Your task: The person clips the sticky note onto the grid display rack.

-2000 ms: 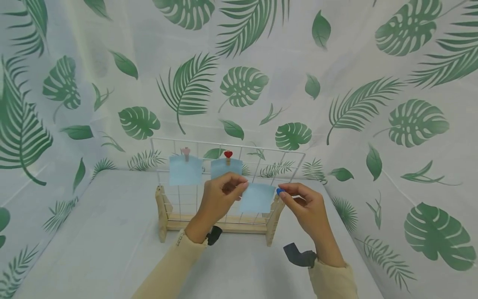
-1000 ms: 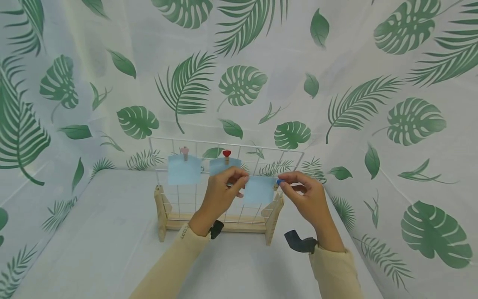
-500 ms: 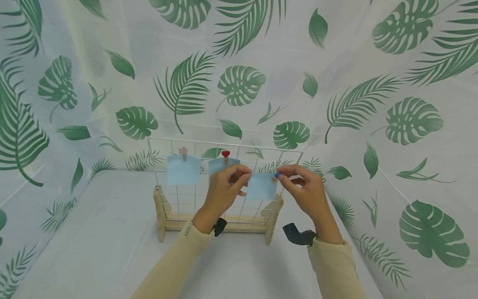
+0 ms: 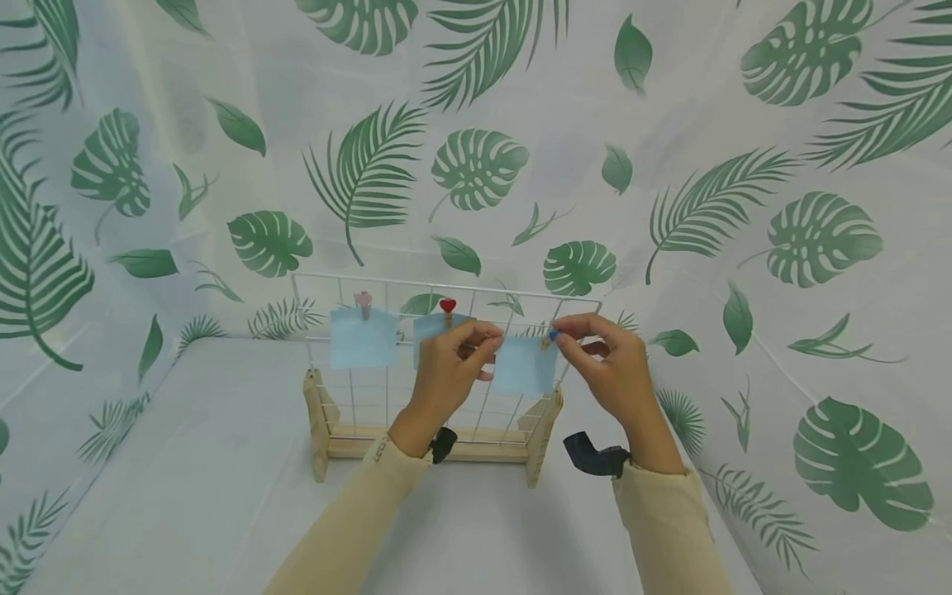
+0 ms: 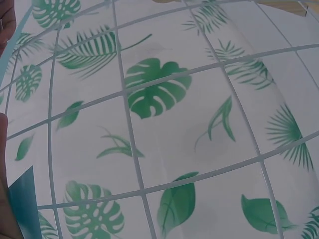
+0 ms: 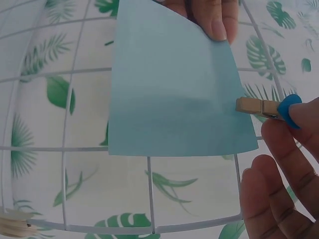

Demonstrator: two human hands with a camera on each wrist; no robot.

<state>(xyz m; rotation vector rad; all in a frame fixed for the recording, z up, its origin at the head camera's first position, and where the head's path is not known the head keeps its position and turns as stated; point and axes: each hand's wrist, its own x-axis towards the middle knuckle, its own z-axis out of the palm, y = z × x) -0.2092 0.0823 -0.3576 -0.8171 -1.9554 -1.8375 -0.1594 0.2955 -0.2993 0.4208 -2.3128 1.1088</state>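
Observation:
My left hand [image 4: 446, 368] pinches the upper left corner of a light blue paper square [image 4: 525, 365]. At that sheet's top right my right hand [image 4: 613, 364] pinches a small wooden clothespin [image 6: 256, 106] with a blue heart on its end. In the right wrist view the clothespin's tip overlaps the paper's edge. The sheet hangs in front of a white wire grid [image 4: 513, 296]. Two more blue sheets hang on the grid, one by a pink-heart clothespin [image 4: 364, 304], the other by a red-heart clothespin [image 4: 448, 309]; my left hand partly hides the second sheet [image 4: 427, 330].
Wooden feet [image 4: 318, 426] and a crossbar [image 4: 476, 450] carry the grid on a white tabletop [image 4: 186, 463]. Behind and beside it hangs a white cloth [image 4: 565, 157] printed with green leaves. Each wrist bears a dark camera mount [image 4: 592, 454].
Both hands have risen and shifted slightly right with the paper, from lower on the grid toward its upper right. The clothespin has come from beside the sheet onto its top right edge.

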